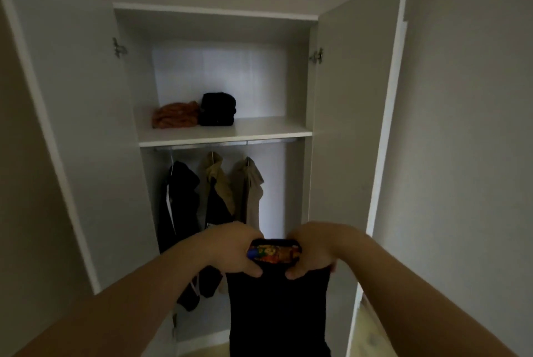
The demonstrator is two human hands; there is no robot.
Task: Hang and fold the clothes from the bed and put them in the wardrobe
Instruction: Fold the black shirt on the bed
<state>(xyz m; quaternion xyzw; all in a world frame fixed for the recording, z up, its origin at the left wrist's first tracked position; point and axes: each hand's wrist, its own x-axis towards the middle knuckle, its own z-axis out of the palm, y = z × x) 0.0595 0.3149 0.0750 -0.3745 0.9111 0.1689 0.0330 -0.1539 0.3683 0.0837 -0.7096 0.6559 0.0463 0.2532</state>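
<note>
A folded black garment (278, 307) with a colourful print at its top edge hangs in front of me. My left hand (233, 250) grips its upper left corner and my right hand (313, 252) grips its upper right corner. Before me stands the white wardrobe (225, 134) with both doors swung wide. On its shelf lie a folded orange garment (176, 114) and a folded black garment (217, 109). Under the shelf, a rail (225, 144) carries a black jacket (177, 203) and two tan garments (215, 180) (251, 186) on hangers.
The left wardrobe door (66, 114) and the right wardrobe door (354, 114) flank the opening. Plain walls rise on both sides. A strip of light wooden floor (375, 336) shows at the lower right. The right half of the shelf (274, 125) is bare.
</note>
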